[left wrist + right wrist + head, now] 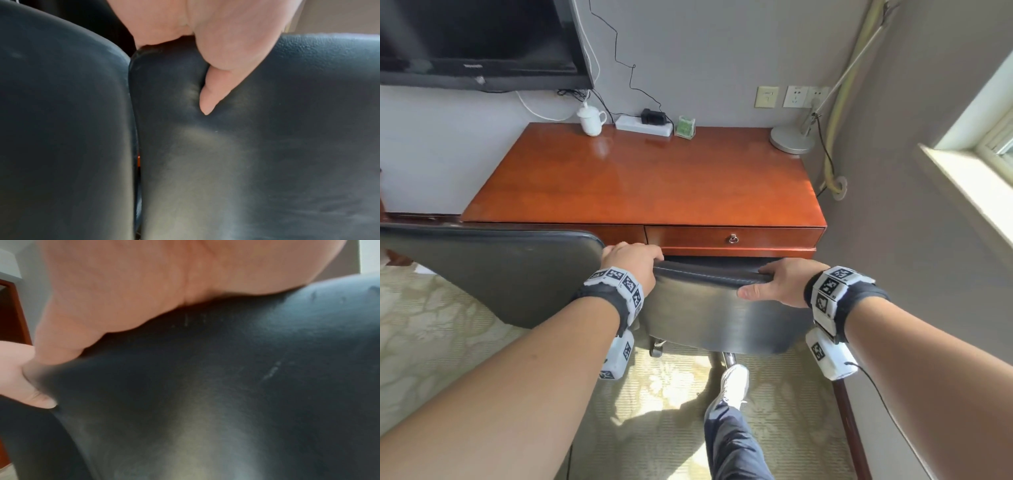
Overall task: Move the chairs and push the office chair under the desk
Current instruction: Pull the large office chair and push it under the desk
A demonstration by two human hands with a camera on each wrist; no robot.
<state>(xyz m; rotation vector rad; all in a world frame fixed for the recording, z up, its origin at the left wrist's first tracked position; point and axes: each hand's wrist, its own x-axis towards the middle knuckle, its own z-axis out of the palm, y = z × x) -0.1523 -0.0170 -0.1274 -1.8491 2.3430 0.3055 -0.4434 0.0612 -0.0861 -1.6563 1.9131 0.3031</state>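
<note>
A black leather office chair (pixel 719 315) stands with its backrest toward me, in front of the reddish wooden desk (pixel 647 178). My left hand (pixel 631 263) grips the top left corner of the backrest, fingers curled over the edge. In the left wrist view the left hand (pixel 205 65) presses its thumb into the leather (pixel 267 129). My right hand (pixel 780 282) grips the top right edge, thumb on the rear face. The right wrist view shows the right hand (pixel 123 296) wrapped over the chair back (pixel 226 386). A second black chair back (pixel 496 274) sits close on the left.
On the desk's far edge stand a white lidded mug (pixel 591 120), a power strip (pixel 643 125), a green box (pixel 686 126) and a lamp base (pixel 791 138). A grey wall (pixel 893 257) runs along the right. A chair wheel (pixel 657 347) and my shoe (pixel 734 382) are on the patterned carpet.
</note>
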